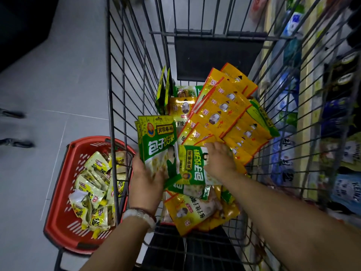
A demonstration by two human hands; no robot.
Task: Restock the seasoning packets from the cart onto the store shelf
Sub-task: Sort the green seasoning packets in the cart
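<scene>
The floor [58, 79] is laid with large pale grey tiles, divided by thin joints. A dark area is seen at the upper left. Shelving [312, 106] stocked with blurred goods is ranged along the right.

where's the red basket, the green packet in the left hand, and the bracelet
red basket [56, 216]: head view, bare floor of it near its left wall
green packet [158, 137]: head view, its printed front
bracelet [141, 216]: head view, pale beads on the left wrist

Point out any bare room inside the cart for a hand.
Free: the far end between the black panel and the left wire wall. Crowded: the yellow packets along the right wall, and the green packets under both hands.
</scene>
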